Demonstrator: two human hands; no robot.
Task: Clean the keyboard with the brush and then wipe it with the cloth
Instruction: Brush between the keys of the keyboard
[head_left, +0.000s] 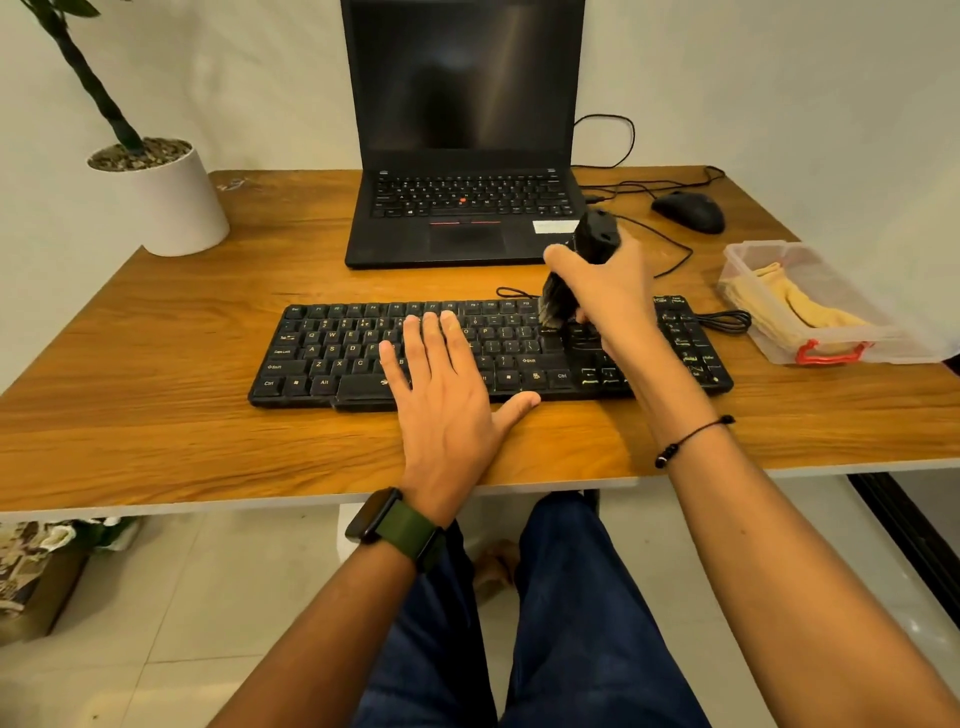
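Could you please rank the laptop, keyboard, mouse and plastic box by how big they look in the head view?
1. Laptop
2. Keyboard, close behind; it sits nearer the camera
3. Plastic box
4. Mouse

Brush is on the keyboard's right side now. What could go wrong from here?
1. The left hand lies flat on the keyboard, so those keys may go unbrushed.
2. Sweeping the brush backward could flick dust toward the open laptop.
3. The right hand could snag the cable behind.

right hand gripping brush on keyboard, left hand flat
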